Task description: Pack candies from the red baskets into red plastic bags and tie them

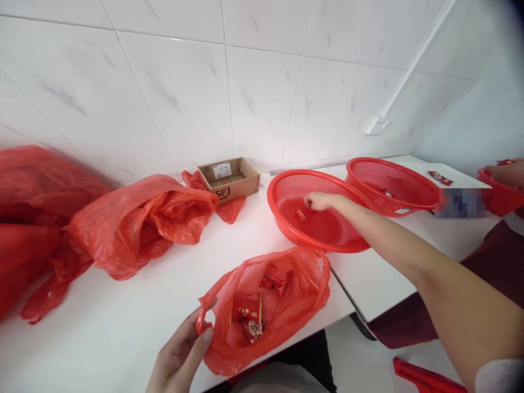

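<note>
My left hand pinches the rim of a red plastic bag that lies open on the white table, near its front edge. Several small red packets lie inside the bag. My right arm reaches out over a red mesh basket. My right hand is inside it, fingers curled, just above a small red packet lying on the basket floor. Whether the fingers hold anything cannot be told.
A second red basket stands further right, and a third at the right edge under another person's hand. A small open cardboard box sits against the tiled wall. Crumpled red bags cover the left side.
</note>
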Motion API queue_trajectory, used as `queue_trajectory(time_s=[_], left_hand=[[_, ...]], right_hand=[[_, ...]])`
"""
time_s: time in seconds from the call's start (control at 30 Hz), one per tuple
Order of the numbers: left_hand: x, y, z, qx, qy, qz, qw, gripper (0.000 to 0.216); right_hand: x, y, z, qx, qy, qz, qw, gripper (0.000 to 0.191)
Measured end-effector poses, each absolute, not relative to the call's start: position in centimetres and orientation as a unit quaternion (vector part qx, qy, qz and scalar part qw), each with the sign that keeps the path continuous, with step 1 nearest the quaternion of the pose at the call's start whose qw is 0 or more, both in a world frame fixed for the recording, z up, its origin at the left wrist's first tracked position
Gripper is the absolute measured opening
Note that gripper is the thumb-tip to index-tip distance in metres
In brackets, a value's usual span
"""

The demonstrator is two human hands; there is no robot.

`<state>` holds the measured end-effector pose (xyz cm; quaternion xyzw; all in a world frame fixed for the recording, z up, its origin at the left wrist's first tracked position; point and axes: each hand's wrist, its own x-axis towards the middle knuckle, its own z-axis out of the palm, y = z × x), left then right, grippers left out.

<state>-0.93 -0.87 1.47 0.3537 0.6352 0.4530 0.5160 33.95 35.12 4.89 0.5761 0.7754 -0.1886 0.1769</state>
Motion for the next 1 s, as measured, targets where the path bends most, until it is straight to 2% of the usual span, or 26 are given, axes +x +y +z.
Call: queue_trajectory(time_s=[0.17,0.3,0.43,0.53,0.6,0.63,0.7,0.8,0.93,1.0], left_hand=[[-0.3,-0.6,1.7,0.354,0.622,0.466,0.520,0.052],[0.0,-0.9,1.6,0.352,0.623,0.478,0.509,0.051],[-0.5,-1.2,1.3,0.340,0.641,0.455,0.516,0.058],[-0.1,-1.2,1.8,0.296,0.616,0.502,0.530,0.065],[0.5,-1.0,2.4,0.269,0.584,0.540,0.543,0.069],[0.9,-0.9,2.7,0.256,0.571,0.554,0.548,0.070],[1.5,-0.7,3.2,0.238,0.554,0.570,0.558,0.071],[1.9,-0.7,3.4,0.237,0.535,0.574,0.572,0.073],[1.8,-1.1,2.8,0.255,0.544,0.566,0.564,0.072],[1.8,-1.2,2.4,0.264,0.550,0.562,0.559,0.070]], right_hand=[[31.8,33.2,5.1,0.617,0.730,-0.239,0.171,0.037],[30.3,32.0,5.4,0.614,0.730,-0.270,0.135,0.030],[30.4,31.0,8.7,0.575,0.739,-0.349,0.046,0.024],[29.4,28.3,11.8,0.521,0.754,-0.398,-0.040,0.030],[27.8,25.2,13.2,0.455,0.768,-0.446,-0.068,0.030],[26.8,23.4,13.5,0.411,0.778,-0.472,-0.061,0.030],[24.7,19.6,13.5,0.331,0.803,-0.495,0.006,0.033],[22.8,15.1,11.9,0.321,0.861,-0.392,0.051,0.034],[22.9,12.6,7.8,0.321,0.907,-0.267,0.056,0.029],[23.2,12.1,5.6,0.334,0.917,-0.211,0.054,0.044]])
